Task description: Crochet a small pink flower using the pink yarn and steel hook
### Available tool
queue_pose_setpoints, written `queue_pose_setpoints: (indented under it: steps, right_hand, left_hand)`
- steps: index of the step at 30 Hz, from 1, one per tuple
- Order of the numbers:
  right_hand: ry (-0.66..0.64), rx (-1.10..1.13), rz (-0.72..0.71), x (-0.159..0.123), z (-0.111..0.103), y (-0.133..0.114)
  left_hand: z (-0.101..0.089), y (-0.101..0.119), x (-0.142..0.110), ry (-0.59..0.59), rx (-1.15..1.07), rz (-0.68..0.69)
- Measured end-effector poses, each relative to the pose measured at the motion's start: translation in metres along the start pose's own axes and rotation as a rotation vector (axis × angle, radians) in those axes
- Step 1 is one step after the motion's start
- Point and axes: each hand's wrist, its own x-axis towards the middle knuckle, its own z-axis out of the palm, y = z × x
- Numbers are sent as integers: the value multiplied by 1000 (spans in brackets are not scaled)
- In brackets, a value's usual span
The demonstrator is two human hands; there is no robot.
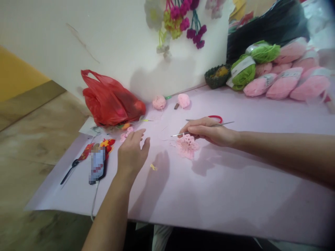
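- Right hand (209, 132): fingers closed on crochet hook (225, 123), held pencil-style, tip near pink motif (187, 146) on desk (235, 198); a light, steady grip suits such fine work
- Left hand (132, 155): fingers open, holding nothing, near small pink pieces (127, 134)
- Any yarn at hook tip too fine to make out; scissors (216, 118) partly hidden behind right hand

"What's along the back of the tabletop (167, 195)?"

"Skeins of yarn (285, 82) at the right, a woven basket (217, 76) just left of them, then two yarn balls (159, 103), and a plastic bag (110, 101) further left, against the wall (78, 35)."

"And nearer the front?"

"A crocheted flower (186, 146) lies mid-tabletop, right of a phone (98, 164) near the left edge. Just above the flower, the right hand (209, 132) holds a crochet hook (225, 123)."
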Motion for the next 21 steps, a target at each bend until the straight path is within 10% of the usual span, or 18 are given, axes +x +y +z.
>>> queue_pose_setpoints:
  steps: [4,8,12,21]
  right_hand:
    - [-14,3,2,-1,2,-1]
    - [-17,-4,-1,-2,2,-3]
    - [-66,43,7,-2,3,-5]
    - [33,-64,13,1,3,-1]
  left_hand:
    - [23,35,0,38,-395,220]
    - [52,53,4,-371,-974,24]
    - [58,51,3,-712,-1050,-106]
    - [20,28,-5,-427,-1277,-256]
